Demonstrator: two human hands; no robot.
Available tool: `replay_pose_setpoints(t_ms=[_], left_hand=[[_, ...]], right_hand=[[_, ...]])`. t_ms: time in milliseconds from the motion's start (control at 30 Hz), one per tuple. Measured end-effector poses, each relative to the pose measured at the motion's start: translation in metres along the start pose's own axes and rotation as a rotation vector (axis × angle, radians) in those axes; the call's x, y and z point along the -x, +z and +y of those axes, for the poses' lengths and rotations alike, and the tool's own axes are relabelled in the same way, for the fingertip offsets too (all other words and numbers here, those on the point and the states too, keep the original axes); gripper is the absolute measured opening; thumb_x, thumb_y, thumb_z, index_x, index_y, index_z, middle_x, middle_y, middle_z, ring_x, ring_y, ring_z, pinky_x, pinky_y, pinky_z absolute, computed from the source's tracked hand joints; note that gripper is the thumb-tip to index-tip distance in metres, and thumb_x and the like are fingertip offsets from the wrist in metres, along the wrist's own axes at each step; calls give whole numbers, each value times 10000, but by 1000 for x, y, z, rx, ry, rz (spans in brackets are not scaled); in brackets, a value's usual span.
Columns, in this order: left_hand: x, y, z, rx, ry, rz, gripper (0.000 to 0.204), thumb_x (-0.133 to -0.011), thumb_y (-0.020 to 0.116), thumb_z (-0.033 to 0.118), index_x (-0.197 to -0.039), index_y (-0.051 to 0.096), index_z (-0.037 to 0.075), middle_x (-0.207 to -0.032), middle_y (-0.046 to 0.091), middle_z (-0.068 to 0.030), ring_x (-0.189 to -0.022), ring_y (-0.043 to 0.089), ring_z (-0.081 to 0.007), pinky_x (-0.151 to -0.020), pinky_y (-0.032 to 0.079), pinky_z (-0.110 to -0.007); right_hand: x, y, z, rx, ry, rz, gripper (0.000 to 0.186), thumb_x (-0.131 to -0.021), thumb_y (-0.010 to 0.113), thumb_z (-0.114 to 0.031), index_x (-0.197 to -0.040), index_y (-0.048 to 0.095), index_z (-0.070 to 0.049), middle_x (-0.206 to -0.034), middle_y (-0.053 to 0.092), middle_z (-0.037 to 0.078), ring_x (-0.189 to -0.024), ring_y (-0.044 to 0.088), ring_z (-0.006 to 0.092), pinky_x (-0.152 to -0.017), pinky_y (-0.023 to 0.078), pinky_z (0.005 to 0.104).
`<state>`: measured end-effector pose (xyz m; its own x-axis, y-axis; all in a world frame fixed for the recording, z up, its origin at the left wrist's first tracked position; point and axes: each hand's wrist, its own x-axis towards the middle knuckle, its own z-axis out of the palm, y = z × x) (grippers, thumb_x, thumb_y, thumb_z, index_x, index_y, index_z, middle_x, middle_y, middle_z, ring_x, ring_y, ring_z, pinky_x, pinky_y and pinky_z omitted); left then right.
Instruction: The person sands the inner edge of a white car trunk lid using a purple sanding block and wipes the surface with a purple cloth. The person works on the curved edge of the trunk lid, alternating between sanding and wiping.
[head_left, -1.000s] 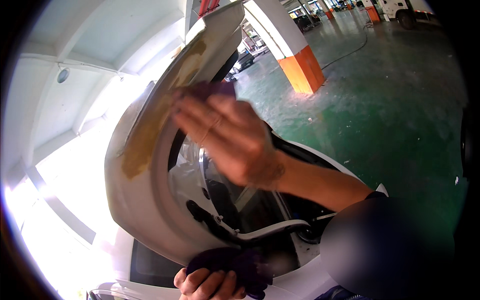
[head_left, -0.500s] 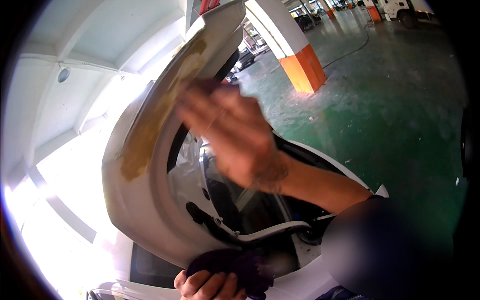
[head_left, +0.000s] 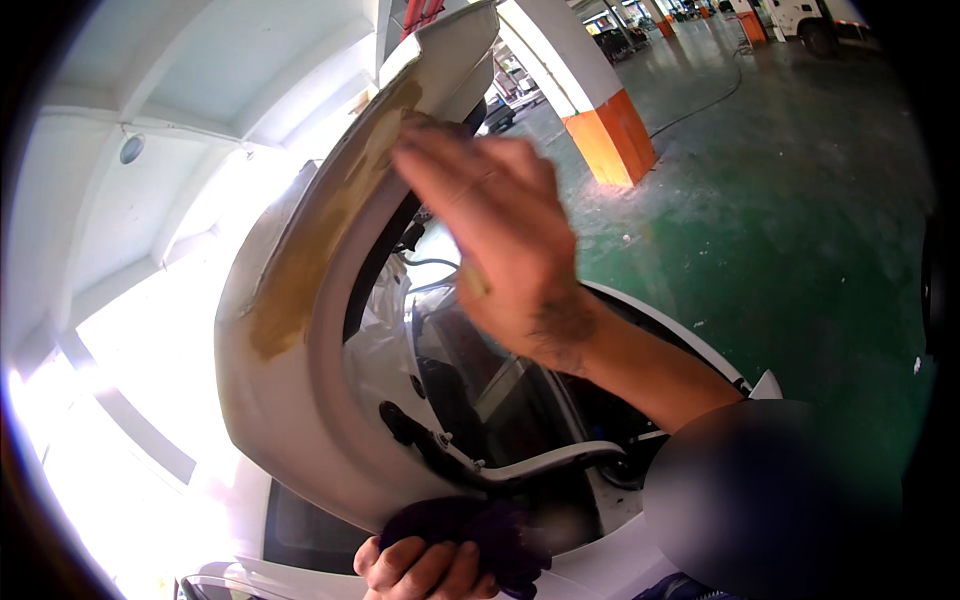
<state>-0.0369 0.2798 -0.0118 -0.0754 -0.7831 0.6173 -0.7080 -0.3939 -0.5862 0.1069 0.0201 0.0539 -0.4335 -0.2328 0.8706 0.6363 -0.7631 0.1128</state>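
Observation:
A raised white car trunk lid curves through the left middle, with a tan patch of what looks like body filler along its outer edge. My right hand reaches up to the upper part of this patch. Its fingers are bent over and slightly blurred at the lid's edge; something seems pinched there, but I cannot make out what. At the bottom, my left hand is closed around a bunched dark purple cloth, just below the lid's lower end.
Under the lid show a black hinge arm and the car's dark rear window. An orange and white pillar stands on the green floor beyond. Farther off, a white truck is parked.
My right hand has moved up and to the right along the lid's edge, showing more of the tan patch. The left hand keeps the cloth in nearly the same place.

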Motion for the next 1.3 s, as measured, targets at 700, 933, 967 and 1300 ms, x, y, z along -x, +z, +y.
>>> replay_pose_setpoints(t_ms=[700, 933, 967, 1300], left_hand=[[1, 0, -1, -15, 0, 1, 269, -915, 686, 397, -889, 778, 146, -839, 659, -13, -714, 644, -221, -604, 532, -365], [0, 5, -3, 19, 15, 37, 254, -906, 686, 389, -865, 766, 151, -788, 669, -4, -708, 644, -214, -609, 536, -364], [-1, 5, -2, 13, 11, 32, 253, -905, 686, 389, -866, 767, 152, -791, 670, -4, -708, 644, -215, -612, 536, -365], [0, 8, -3, -8, 29, 55, 260, -910, 684, 395, -883, 776, 154, -813, 672, -6, -713, 641, -221, -637, 530, -375]], right_hand=[[1, 6, 6, 74, -25, 46, 456, -854, 645, 79, -1309, 681, 57, -1297, 712, 204, -1232, 645, 323, -985, 474, 404], [12, 14, -29, -22, 20, -38, 304, -882, 656, 4, -1169, 747, 45, -1242, 745, 153, -1262, 627, 309, -950, 499, 381], [14, 16, -26, 37, -64, -24, 290, -895, 664, -38, -1160, 759, 31, -1246, 750, 132, -1198, 651, 290, -932, 500, 369], [10, -2, -9, 99, -168, -131, 311, -889, 690, -64, -1181, 737, 29, -1245, 734, 152, -1081, 643, 265, -858, 528, 365]])
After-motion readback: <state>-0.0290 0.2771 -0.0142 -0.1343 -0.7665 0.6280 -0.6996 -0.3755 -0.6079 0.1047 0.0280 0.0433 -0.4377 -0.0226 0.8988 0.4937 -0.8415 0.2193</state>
